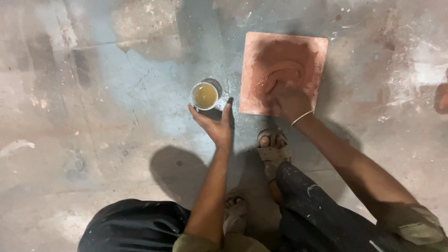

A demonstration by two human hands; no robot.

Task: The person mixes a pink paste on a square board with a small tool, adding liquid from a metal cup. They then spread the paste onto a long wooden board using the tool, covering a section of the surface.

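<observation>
Clay fills the scene ahead of the person, who squats on a stained concrete floor (116,116); the right hand (290,102) lies flat, palm down, on the near edge of a square reddish clay slab (282,70), its grip released, fingers spread and pressed onto the wet surface rather than closed round anything; curved smear marks arc across the slab just beyond those fingertips, and a thin pale bangle (302,117) circles the wrist just behind the hand; the left hand (215,123) hovers open to the left of the slab, palm turned up and inward, thumb and fingers splayed, its grip released and holding nothing; just beyond its fingertips, close but apparently not touching, stands a small white cup (205,95) of yellowish-brown liquid, upright on the floor, set between the left hand and the slab's near left corner; the floor round cup and slab looks darker and wet; below the right wrist a sandalled foot (272,151) rests on the floor, just beside the slab's near edge, and a second foot (234,210) shows farther back beneath the left forearm; dark trousers (322,210) cover both knees at the bottom of the view; a reddish object, cut off at the far right edge, cannot be identified.
</observation>
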